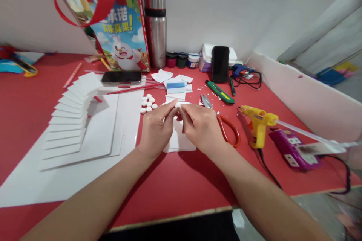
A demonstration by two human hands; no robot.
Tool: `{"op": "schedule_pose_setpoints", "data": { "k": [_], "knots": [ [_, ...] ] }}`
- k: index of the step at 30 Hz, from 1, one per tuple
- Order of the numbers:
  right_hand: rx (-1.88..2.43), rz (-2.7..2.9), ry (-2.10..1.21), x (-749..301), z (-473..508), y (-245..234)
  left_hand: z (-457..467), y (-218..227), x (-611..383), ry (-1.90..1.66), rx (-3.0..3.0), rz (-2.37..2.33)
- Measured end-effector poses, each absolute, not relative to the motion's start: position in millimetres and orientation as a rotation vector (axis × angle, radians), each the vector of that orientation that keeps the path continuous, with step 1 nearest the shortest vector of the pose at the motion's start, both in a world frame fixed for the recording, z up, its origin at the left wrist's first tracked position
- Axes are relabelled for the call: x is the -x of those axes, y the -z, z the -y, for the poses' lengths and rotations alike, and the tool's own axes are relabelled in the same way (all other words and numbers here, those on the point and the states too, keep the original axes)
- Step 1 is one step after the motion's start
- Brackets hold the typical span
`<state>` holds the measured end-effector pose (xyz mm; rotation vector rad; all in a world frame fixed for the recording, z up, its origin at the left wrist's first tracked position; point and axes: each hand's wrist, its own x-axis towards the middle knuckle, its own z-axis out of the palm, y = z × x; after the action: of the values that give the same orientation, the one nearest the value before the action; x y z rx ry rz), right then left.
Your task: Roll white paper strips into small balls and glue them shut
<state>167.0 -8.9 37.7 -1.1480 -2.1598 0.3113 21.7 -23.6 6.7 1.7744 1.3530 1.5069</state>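
Note:
My left hand (157, 126) and my right hand (199, 126) meet over the middle of the red table (175, 180). Both pinch a small white foam piece (177, 110) between thumb and fingers. Under the hands lies a stack of white foam sheets (181, 141). Several small white foam discs (148, 103) lie just beyond my left hand. Red-handled scissors (226, 126) rest beside my right hand.
A white foam staircase model (72, 115) stands on a big white sheet (56, 180) at the left. A yellow glue gun (258, 124), purple power strip (292, 150), green cutter (220, 92), phone (121, 77), steel flask (155, 30), paint pots (182, 60) and gift bag (118, 22) surround the spot.

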Motion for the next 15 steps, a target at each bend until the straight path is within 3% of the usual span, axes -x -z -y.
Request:
{"op": "schedule_pose_setpoints", "data": {
  "k": [10,15],
  "knots": [
    [1.070,2.154,-0.707,-190.9,-3.1,-50.9,20.5,-14.0,-11.5,-1.408,-1.631,-1.193],
    [1.115,2.049,-0.741,-190.1,-3.7,-48.0,17.2,-16.8,-9.4,-1.416,-1.643,-1.181]
  ]
}}
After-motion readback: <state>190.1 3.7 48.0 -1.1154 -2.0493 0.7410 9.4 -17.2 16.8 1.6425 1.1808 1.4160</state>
